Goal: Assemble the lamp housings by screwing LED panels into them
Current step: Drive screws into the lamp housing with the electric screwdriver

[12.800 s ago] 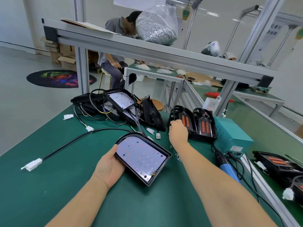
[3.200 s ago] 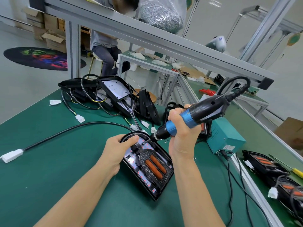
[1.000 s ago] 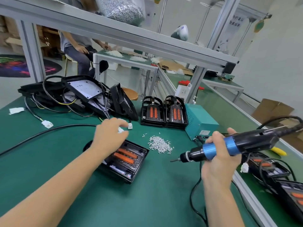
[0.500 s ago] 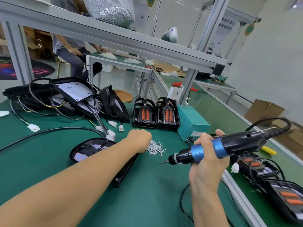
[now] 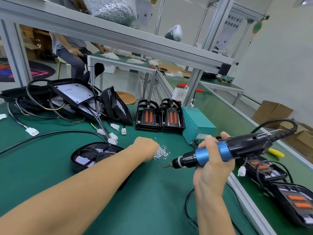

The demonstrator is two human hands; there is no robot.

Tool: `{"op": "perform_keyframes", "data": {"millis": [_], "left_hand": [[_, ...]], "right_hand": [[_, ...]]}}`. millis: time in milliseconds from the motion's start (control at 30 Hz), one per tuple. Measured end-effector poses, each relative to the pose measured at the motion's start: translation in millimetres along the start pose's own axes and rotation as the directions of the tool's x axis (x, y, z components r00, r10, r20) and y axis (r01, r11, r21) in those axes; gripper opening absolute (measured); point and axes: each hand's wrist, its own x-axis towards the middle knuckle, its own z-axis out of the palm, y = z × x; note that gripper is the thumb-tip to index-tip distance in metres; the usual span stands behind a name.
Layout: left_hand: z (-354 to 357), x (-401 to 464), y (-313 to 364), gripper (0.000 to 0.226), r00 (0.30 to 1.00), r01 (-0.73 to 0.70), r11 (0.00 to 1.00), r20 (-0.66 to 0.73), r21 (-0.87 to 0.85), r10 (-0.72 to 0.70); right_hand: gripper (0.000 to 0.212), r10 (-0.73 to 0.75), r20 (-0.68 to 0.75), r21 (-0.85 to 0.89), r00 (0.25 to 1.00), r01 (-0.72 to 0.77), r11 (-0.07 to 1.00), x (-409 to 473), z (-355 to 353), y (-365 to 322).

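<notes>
A black lamp housing (image 5: 88,155) with an LED panel in it lies on the green table (image 5: 50,170), partly hidden under my left forearm. My left hand (image 5: 145,148) is down on a small pile of silver screws (image 5: 161,152); its fingers curl under and are hidden behind the back of the hand. My right hand (image 5: 211,168) grips a blue and black electric screwdriver (image 5: 237,148), held in the air right of the pile with its bit pointing left.
Several housings with tangled cables (image 5: 72,97) are heaped at the back left. Two upright housings (image 5: 159,116) stand beside a teal power box (image 5: 197,126). More housings (image 5: 296,200) lie on the right bench. A person (image 5: 71,48) sits behind the frame.
My left hand left the housing and moved right onto the screw pile. My right hand carried the screwdriver away from the housing and holds it to the right.
</notes>
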Motion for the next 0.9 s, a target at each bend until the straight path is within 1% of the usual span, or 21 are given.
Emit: {"op": "perform_keyframes", "data": {"millis": [33,67,100,133,167,200,267,333,367,467,533,567,633,767,900], "left_hand": [[-2,-1,0,0.025,1.0,0.017,0.995,-0.017,-0.098,-0.019],[-5,-3,-2,0.026,0.998,0.024,0.972,-0.057,-0.234,-0.039],[-8,-5,-4,0.023,0.992,0.014,0.916,-0.108,-0.4,-0.063],[-12,-9,-8,0.019,0.982,-0.011,0.828,-0.164,-0.561,-0.098],[-17,-15,-12,0.018,0.969,-0.033,0.709,-0.196,-0.704,-0.149],[-20,-22,-16,0.016,0.959,-0.053,0.568,-0.201,-0.821,-0.2],[-22,-38,-25,0.013,0.956,-0.077,0.237,-0.139,-0.968,-0.259],[-20,-55,-35,0.013,0.968,-0.1,-0.064,-0.082,-0.993,-0.238],[-17,-65,-39,0.014,0.974,-0.112,-0.178,-0.072,-0.978,-0.214],[-10,-92,-50,0.013,0.984,-0.121,-0.432,-0.051,-0.894,-0.17],[-4,-107,-54,0.015,0.986,-0.117,-0.576,-0.027,-0.809,-0.163],[-2,-114,-55,0.014,0.986,-0.115,-0.626,-0.014,-0.771,-0.163],[0,-124,-58,0.013,0.986,-0.109,-0.688,0.01,-0.717,-0.166],[1,-136,-58,0.014,0.985,-0.102,-0.721,0.034,-0.685,-0.172],[1,-144,-58,0.012,0.987,-0.102,-0.763,0.032,-0.638,-0.158]], "right_hand": [[0.034,-0.001,0.001,0.0,1.0,0.001,1.0,0,0,-2],[0.034,-0.003,0.0,0.001,1.0,0.003,1.0,1,0,-3],[0.033,-0.002,-0.001,0.003,1.0,0.002,1.0,1,0,-5],[0.033,0.002,-0.005,0.009,1.0,-0.002,1.0,1,0,-7],[0.032,0.008,-0.011,0.022,1.0,-0.008,1.0,2,0,-9],[0.032,0.015,-0.014,0.039,1.0,-0.014,0.999,2,1,-10],[0.03,0.028,-0.006,0.081,1.0,-0.028,0.996,1,3,-15],[0.028,0.048,0.015,0.138,0.999,-0.049,0.989,-1,7,-18],[0.028,0.062,0.027,0.171,0.998,-0.065,0.983,-2,10,-20],[0.027,0.115,0.05,0.286,0.992,-0.125,0.95,-5,20,-23],[0.027,0.149,0.08,0.353,0.986,-0.168,0.92,-8,29,-25],[0.027,0.162,0.097,0.378,0.982,-0.187,0.907,-10,34,-26],[0.026,0.176,0.125,0.416,0.976,-0.213,0.884,-15,44,-27],[0.029,0.176,0.168,0.443,0.97,-0.234,0.865,-25,64,-26],[0.029,0.182,0.189,0.425,0.965,-0.247,0.871,-32,74,-22]]}}
